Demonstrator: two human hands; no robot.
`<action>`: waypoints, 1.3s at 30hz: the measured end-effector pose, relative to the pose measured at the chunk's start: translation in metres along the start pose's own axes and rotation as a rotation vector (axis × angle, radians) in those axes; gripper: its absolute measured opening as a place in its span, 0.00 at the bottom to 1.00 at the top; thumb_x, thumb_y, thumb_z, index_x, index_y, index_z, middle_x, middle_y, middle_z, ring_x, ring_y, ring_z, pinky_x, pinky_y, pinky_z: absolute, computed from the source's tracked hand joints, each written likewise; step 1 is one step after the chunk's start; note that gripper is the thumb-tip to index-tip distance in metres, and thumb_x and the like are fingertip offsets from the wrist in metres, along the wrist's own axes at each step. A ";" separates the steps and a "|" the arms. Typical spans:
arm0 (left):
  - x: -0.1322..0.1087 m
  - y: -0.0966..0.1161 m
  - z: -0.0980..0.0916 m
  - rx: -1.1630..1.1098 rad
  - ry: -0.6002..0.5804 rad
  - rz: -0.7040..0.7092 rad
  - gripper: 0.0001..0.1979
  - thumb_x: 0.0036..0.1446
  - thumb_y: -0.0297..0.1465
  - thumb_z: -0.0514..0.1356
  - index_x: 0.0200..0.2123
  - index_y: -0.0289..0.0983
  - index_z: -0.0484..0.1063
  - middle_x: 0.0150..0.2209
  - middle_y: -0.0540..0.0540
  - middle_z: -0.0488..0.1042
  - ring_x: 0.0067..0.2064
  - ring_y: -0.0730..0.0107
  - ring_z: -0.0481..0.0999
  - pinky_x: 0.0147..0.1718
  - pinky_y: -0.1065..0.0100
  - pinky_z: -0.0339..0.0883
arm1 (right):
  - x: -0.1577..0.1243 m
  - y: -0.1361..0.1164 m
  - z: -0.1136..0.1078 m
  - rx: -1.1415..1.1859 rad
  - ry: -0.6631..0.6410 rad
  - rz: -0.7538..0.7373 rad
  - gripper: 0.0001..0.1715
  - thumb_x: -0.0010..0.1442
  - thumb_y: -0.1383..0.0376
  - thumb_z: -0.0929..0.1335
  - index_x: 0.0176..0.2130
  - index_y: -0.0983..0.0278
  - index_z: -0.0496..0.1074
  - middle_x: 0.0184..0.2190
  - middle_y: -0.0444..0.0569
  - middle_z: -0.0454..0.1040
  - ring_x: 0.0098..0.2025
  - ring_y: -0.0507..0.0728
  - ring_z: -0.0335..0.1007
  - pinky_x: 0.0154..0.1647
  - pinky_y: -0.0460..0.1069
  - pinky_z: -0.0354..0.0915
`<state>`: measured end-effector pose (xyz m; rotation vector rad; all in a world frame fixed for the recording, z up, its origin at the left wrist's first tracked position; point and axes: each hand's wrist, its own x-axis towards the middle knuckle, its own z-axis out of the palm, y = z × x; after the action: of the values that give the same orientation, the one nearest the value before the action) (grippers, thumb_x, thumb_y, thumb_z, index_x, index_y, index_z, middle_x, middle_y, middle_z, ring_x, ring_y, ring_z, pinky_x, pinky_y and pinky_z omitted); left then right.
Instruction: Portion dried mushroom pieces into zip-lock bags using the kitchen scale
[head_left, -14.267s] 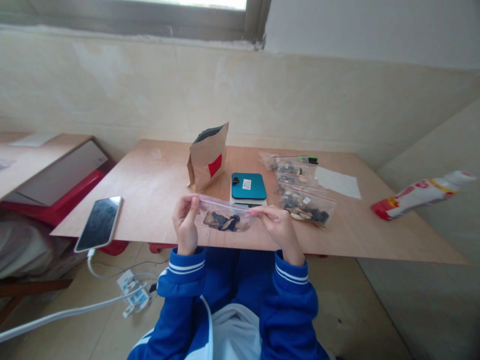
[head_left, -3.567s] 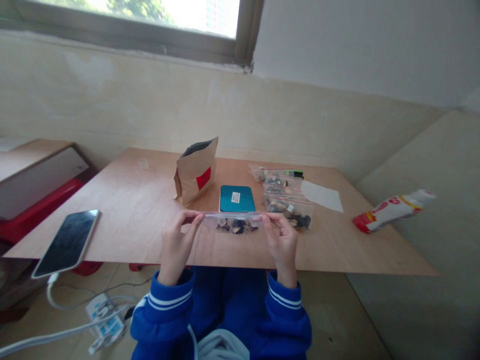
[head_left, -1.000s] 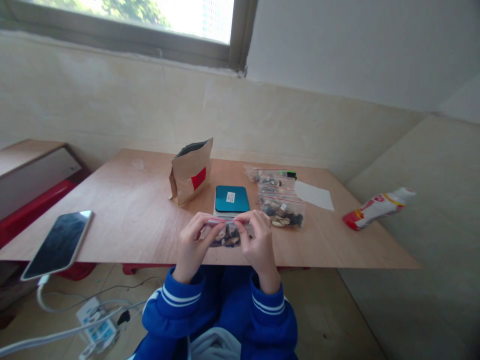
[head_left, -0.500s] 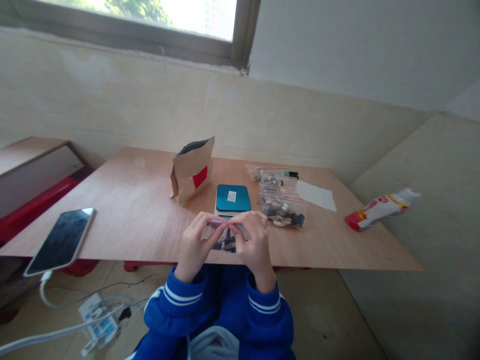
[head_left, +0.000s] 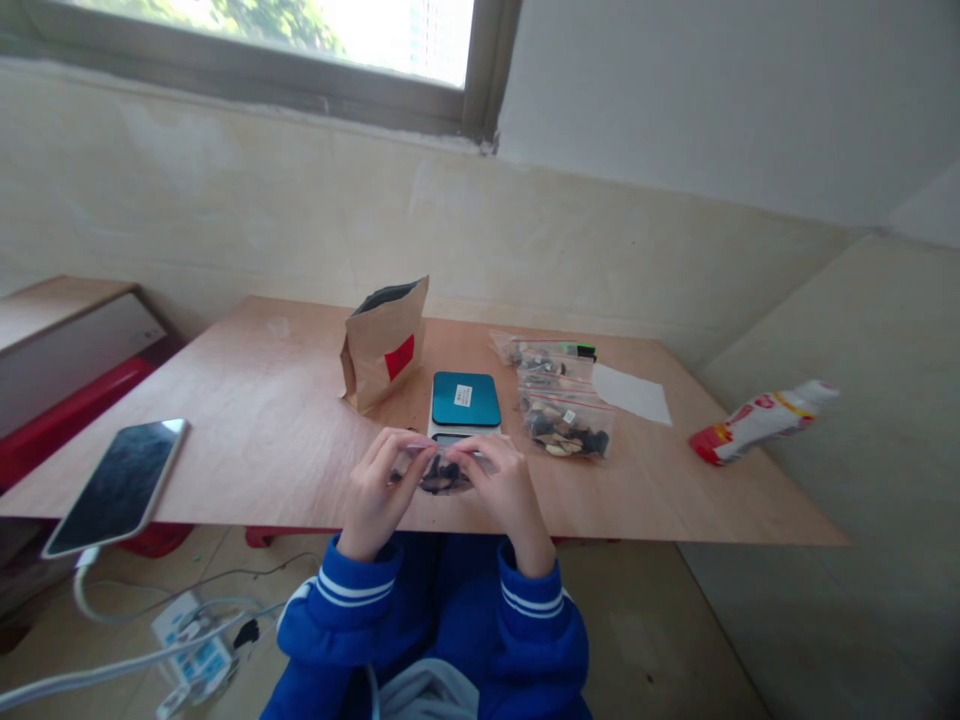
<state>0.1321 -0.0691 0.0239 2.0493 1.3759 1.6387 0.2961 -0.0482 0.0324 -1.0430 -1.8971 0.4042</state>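
At the near edge of a light plywood tabletop (head_left: 285,440), a person in a blue jacket with white-striped cuffs holds a small clear plastic zip bag of dark dried pieces (head_left: 444,474) between both hands. The left hand (head_left: 379,488) pinches the bag's top edge from the left with its fingertips closed on the plastic, and the right hand (head_left: 504,484) pinches it from the right in the same way, the two sets of fingertips almost meeting over the bag (most of the bag is hidden behind the fingers). The bag sits low, just above the table edge and directly in front of a small kitchen scale with a teal square platform and a white sticker (head_left: 466,399). Behind and to the left of the scale stands an open brown paper pouch with a red square label (head_left: 384,345), upright and leaning slightly. To the right of the scale lies a row of clear zip bags filled with similar dark and pale pieces (head_left: 556,398), overlapping one another, and just beside them a white sheet of paper (head_left: 631,392) lies flat. A black smartphone with a dark screen (head_left: 117,486) hangs over the table's left near corner. Off the table's right side, a white and red plastic packet (head_left: 757,422) rests on a grey surface.
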 end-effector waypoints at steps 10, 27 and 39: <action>-0.003 -0.002 -0.005 -0.105 0.037 -0.114 0.05 0.61 0.29 0.56 0.33 0.39 0.72 0.31 0.49 0.74 0.34 0.71 0.73 0.34 0.71 0.65 | 0.000 -0.002 0.011 -0.071 0.040 -0.017 0.13 0.65 0.62 0.64 0.29 0.61 0.73 0.27 0.45 0.77 0.33 0.55 0.71 0.41 0.50 0.59; -0.001 -0.009 -0.009 -0.460 0.364 -0.472 0.08 0.55 0.34 0.62 0.27 0.37 0.75 0.22 0.52 0.71 0.27 0.73 0.69 0.29 0.71 0.62 | -0.009 0.019 -0.011 0.201 -0.153 0.151 0.10 0.61 0.62 0.68 0.34 0.60 0.80 0.33 0.47 0.81 0.36 0.56 0.76 0.40 0.50 0.68; 0.008 -0.011 0.000 -0.826 0.365 -0.777 0.10 0.44 0.35 0.68 0.30 0.36 0.79 0.27 0.49 0.79 0.28 0.72 0.76 0.28 0.71 0.70 | -0.012 0.023 -0.029 0.496 -0.245 0.311 0.17 0.58 0.55 0.69 0.43 0.63 0.76 0.42 0.50 0.80 0.46 0.58 0.76 0.49 0.53 0.70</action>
<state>0.1260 -0.0576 0.0225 0.6678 1.0714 1.7734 0.3350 -0.0485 0.0268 -0.9763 -1.7080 1.1629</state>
